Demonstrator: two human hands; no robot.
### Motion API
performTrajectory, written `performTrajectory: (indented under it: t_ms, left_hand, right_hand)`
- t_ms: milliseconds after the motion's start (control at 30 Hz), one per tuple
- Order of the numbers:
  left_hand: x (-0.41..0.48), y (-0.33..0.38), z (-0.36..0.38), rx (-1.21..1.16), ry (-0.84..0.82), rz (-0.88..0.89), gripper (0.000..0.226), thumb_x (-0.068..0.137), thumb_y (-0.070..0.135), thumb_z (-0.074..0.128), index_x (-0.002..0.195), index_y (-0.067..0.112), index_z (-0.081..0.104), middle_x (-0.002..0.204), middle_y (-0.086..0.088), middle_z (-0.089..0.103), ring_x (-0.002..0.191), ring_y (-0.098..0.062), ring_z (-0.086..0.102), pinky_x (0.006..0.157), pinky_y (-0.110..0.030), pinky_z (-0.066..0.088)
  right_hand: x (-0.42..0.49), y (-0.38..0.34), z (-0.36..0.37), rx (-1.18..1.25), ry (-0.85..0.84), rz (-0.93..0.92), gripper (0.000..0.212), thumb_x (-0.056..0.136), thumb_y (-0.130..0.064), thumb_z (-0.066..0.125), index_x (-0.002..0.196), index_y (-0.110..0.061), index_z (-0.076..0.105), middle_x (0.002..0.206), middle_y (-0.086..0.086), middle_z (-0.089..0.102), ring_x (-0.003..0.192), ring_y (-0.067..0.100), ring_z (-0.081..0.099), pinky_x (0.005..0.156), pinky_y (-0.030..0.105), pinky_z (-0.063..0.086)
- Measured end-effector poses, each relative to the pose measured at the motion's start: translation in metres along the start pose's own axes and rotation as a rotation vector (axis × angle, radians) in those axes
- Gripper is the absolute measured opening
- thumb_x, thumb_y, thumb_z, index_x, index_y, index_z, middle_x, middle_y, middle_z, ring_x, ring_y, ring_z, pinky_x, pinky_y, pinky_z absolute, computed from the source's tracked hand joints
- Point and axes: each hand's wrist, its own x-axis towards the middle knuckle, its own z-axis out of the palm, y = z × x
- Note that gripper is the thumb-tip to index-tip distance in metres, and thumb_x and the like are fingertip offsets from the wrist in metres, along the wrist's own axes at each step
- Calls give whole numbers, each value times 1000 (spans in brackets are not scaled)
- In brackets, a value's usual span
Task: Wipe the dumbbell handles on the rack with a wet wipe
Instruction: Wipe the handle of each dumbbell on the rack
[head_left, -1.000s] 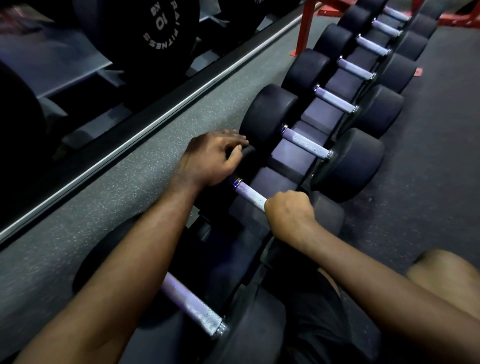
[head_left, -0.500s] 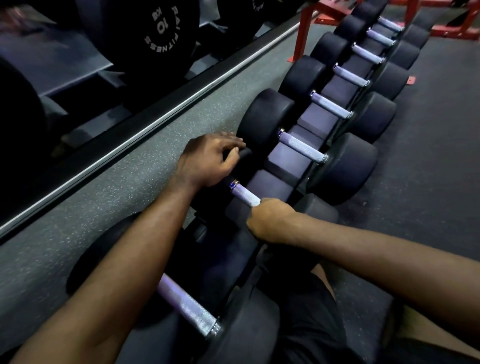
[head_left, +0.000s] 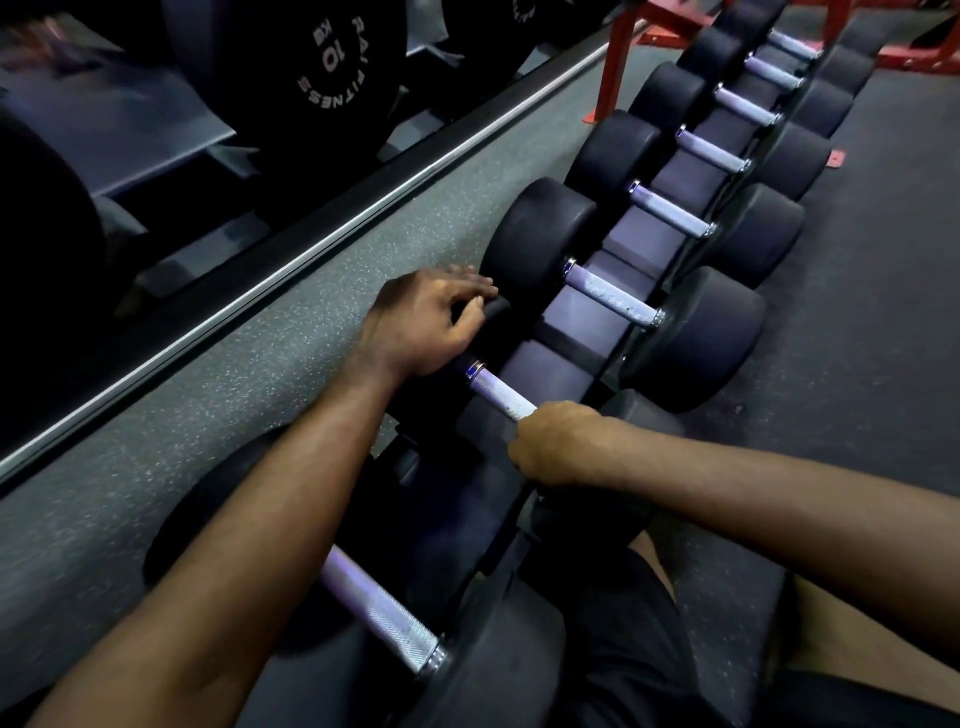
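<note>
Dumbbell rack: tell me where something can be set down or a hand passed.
Free: the grey speckled floor strip between the metal rail and the dumbbell heads; the dark mat right of the row, up to the red frame. Crowded: the rack itself, heads packed side by side, with the left hand and right hand on one dumbbell.

We grip the shiny dumbbell handle (head_left: 501, 392) with our right hand (head_left: 558, 441). Our left hand (head_left: 421, 325) holds the black weight (head_left: 496, 312) at its far end.
</note>
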Motion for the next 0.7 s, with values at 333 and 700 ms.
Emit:
performTrajectory:
  t_ms: [333, 700]
  left_hand:
    - [0, 1, -1, -23, 22, -2, 42, 88, 39, 45, 110, 24, 77, 118, 9, 72, 119, -5, 61, 100, -29, 50]
    - [0, 1, 0, -30, 33, 2, 42, 87, 37, 44, 109, 23, 77, 117, 8, 72, 119, -7, 62, 99, -32, 51]
  right_hand:
    - [7, 73, -34, 262, -269, -154, 26, 85, -14, 65, 103, -27, 78, 94, -11, 75, 81, 7, 62, 73, 25, 49]
    - [71, 82, 16, 668, -289, -66, 24, 83, 7, 56, 91, -9, 72, 71, 5, 64, 62, 17, 56, 57, 30, 46]
